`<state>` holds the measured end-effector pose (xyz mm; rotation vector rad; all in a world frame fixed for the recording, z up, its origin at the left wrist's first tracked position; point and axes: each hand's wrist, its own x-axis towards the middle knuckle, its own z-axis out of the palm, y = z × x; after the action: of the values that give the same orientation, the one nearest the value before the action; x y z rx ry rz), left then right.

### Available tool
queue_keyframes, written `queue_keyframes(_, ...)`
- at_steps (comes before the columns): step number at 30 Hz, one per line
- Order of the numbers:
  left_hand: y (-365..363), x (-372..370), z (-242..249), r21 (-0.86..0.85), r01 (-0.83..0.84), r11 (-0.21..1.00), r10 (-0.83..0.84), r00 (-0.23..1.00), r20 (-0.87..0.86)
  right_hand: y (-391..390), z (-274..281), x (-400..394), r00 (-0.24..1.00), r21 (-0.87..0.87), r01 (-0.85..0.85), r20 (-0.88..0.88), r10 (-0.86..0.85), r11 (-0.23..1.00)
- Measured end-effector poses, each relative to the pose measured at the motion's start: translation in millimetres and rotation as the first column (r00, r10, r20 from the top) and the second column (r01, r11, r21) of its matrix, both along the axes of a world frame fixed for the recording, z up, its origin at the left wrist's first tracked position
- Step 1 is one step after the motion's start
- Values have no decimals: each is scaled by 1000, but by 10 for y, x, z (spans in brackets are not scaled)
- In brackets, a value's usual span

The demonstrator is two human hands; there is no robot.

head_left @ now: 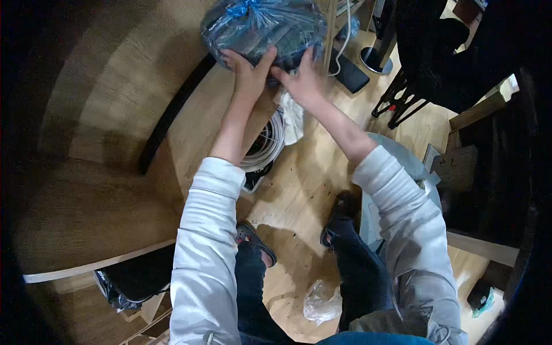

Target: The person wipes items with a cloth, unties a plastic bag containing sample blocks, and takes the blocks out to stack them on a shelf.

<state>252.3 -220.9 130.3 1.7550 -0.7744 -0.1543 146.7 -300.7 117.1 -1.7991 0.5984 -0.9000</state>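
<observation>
A bulging, see-through blue plastic bag [264, 34], knotted on top, rests at the far end of the wooden surface. Dark and greenish contents show through it, but I cannot make out what they are. My left hand [249, 73] holds its near side, with thumb and fingers pressed against the plastic. Beside it, my right hand [303, 81] grips the same bag lower on the right, slightly blurred. Some fingertips are hidden by the bag. Just below my right hand hangs a crumpled white cloth or bag [292, 118].
Coiled white cable [273, 141] sits in a container below my hands. A clear plastic bag [322, 302] lies on the floor between my feet. Curved wooden furniture [98, 213] stands at left. A black chair [443, 63] and a round stand base [376, 60] are at upper right.
</observation>
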Motion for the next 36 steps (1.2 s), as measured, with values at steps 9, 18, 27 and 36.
queue_keyframes(9,110,-79,338,-85,-32,996,10,969,-245,-31,-101,-467,978,61,-195,-61,198,979)
queue_keyframes(18,-28,147,67,192,-16,981,-3,995,101,-183,-128,-163,992,-66,-30,-127,21,997)
queue_keyframes(27,681,-971,212,34,-51,998,50,998,30,633,-298,-1066,971,859,-219,240,14,462)
queue_keyframes(36,2549,-3224,40,58,309,949,-240,830,-504,2273,-52,-2676,985,967,-148,163,-58,208)
